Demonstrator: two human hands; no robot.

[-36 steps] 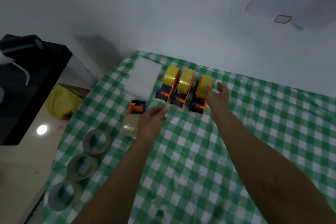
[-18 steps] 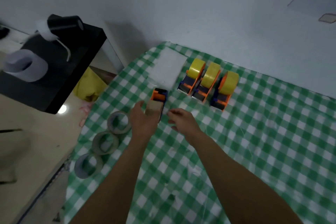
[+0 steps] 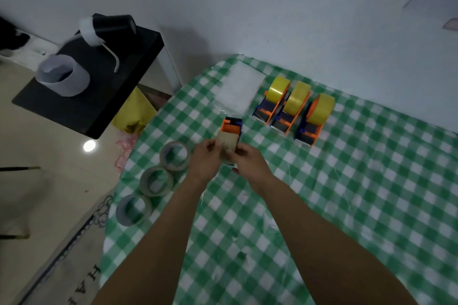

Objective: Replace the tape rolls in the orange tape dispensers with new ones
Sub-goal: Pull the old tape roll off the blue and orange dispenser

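Plainly the risk lies in the pull. If the spent roll [image 3: 226, 144] is tugged off its hub while the orange tape dispenser [image 3: 231, 127] is only lightly steadied, the dispenser could skid across the checked tabletop [image 3: 371, 181] or knock the three other dispensers [image 3: 283, 121] already carrying yellow rolls [image 3: 296, 98]. Fingers straying toward the cutter end could be nicked.

The left hand [image 3: 204, 159] and right hand [image 3: 249, 162] flank the pale brown roll, fingers curled onto its two sides. Blur makes it hard to say whether they also catch the frame beneath. The dispenser's orange end juts beyond the fingertips, away from the person. Three bare cores [image 3: 156, 181] lie just left of the left hand.
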